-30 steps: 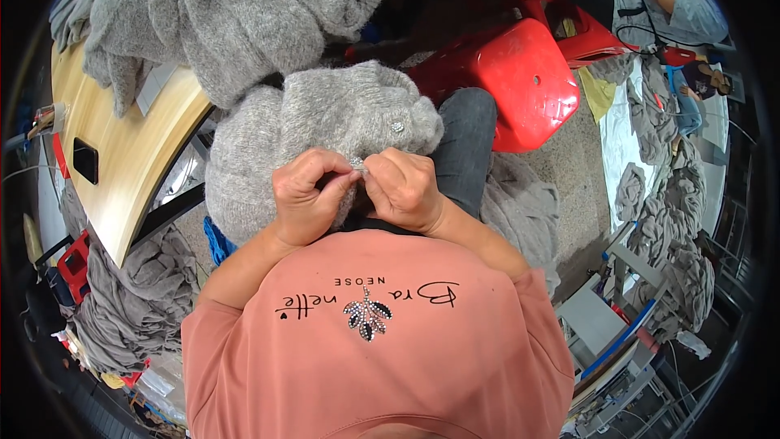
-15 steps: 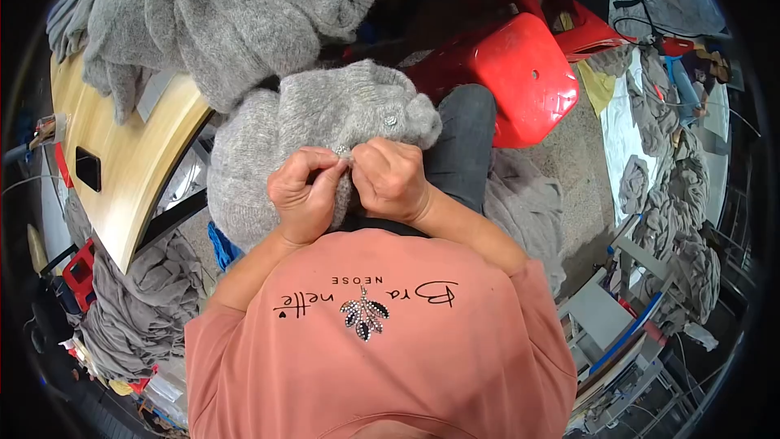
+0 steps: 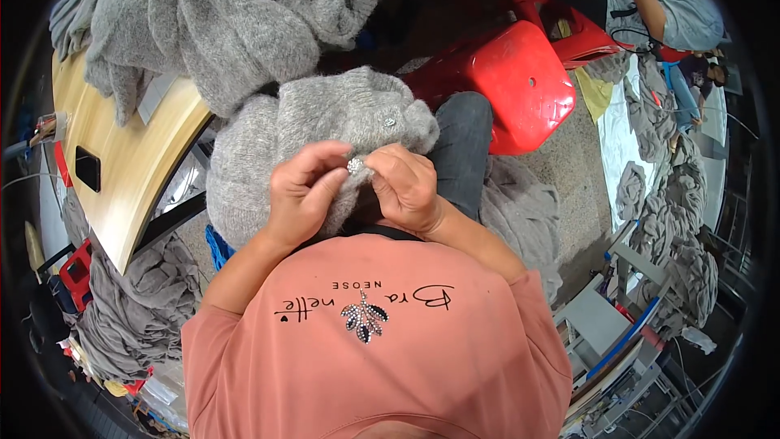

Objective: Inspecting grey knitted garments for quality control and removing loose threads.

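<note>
A grey fuzzy knit garment point(image 3: 252, 167) lies bunched over my lap. My right hand point(image 3: 406, 187) pinches its edge, right beside a sparkly round button point(image 3: 355, 166). To the left of that button is my left hand point(image 3: 305, 193), thumb and forefinger parted and nothing seen between them. A second shiny button point(image 3: 390, 122) sits farther up on the knit. Whether a needle or thread is present is too small to tell.
A wooden table point(image 3: 122, 203) at the left bears a black phone point(image 3: 88, 169) and a heap of grey knits point(image 3: 219, 24). Ahead right stands a red stool point(image 3: 524, 85). Another person's arm point(image 3: 642, 0) shows at the far right, near more piled garments point(image 3: 674, 203).
My left thumb and forefinger have parted and drawn back from the button, which shows more plainly. My right hand has shifted slightly right and down, still pinching the knit.
</note>
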Available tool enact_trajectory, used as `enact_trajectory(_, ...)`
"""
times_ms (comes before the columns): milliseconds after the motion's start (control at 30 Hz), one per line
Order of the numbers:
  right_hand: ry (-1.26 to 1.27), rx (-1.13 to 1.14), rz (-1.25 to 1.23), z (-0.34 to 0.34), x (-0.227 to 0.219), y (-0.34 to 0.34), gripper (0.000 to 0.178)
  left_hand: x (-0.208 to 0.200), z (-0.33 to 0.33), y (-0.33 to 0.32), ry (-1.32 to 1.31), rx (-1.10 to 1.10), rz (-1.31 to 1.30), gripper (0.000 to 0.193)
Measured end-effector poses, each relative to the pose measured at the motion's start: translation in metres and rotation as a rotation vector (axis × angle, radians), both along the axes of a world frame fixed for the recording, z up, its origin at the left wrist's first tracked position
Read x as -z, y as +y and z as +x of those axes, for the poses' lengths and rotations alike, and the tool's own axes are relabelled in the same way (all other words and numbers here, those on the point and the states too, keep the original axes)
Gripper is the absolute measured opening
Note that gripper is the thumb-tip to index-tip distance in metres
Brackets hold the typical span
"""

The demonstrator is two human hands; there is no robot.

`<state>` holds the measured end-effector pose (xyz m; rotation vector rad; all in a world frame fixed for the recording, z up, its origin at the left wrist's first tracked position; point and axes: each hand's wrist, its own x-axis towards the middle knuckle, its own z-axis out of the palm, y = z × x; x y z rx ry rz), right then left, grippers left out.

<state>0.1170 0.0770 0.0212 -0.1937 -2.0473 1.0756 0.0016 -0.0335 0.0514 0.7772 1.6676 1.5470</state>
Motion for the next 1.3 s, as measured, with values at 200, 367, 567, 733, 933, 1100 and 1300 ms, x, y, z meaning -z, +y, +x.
enact_trajectory(200, -0.035, -0.026, -0.031, 0.003, -0.003, 0.002, 0.020, 0.000, -0.009, 0.009, 0.636, 0.208, 0.206, 0.024)
enact_trajectory(367, 0.024, -0.039, 0.264, 0.004, -0.005, 0.000, 0.021, 0.003, -0.008, 0.000, 0.244, 0.251, -0.129, 0.011)
enact_trajectory(567, -0.049, -0.197, 0.341, 0.010, -0.010, 0.004, 0.020, 0.008, -0.010, 0.002, -0.391, 0.267, -0.242, 0.009)
enact_trajectory(733, 0.035, -0.197, 0.098, 0.015, -0.002, -0.008, 0.017, -0.015, -0.029, 0.022, 0.342, 0.460, -0.269, 0.011)
enact_trajectory(933, -0.171, -0.547, 0.000, 0.020, -0.016, -0.002, 0.014, 0.041, -0.032, 0.121, 1.165, 0.516, -0.563, 0.040)
enact_trajectory(1100, -0.165, -0.130, 0.060, 0.044, -0.009, 0.009, 0.021, 0.000, -0.055, 0.144, 1.001, 0.557, -0.368, 0.016)
enact_trajectory(1300, -0.054, -0.462, 0.036, 0.034, -0.071, 0.023, 0.061, -0.232, 0.025, 0.198, 0.545, 0.103, 0.282, 0.010)
